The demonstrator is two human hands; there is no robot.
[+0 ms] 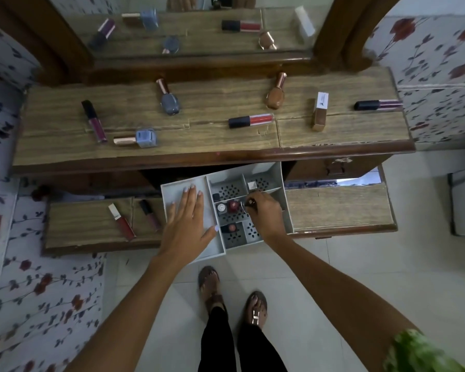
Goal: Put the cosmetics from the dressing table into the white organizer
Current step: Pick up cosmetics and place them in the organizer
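The white organizer (pixel 277 173) is set on the lower shelf (pixel 338 208), with lipsticks stood in its perforated compartments. A small cosmetic (pixel 250 202) is pinched by the curled right hand (pixel 263 210) over the middle compartment, while the left hand (pixel 185 221) is laid flat, fingers straight, in the large left section. More cosmetics are scattered on the dressing table (pixel 212 140) above.

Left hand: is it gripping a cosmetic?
No, the left hand lies flat with straight fingers on the white organizer, holding nothing.

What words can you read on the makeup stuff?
None can be read.
White and gold box on the dressing table: dark print on its white end, too small and blurred to read.
Nothing else shows any writing.
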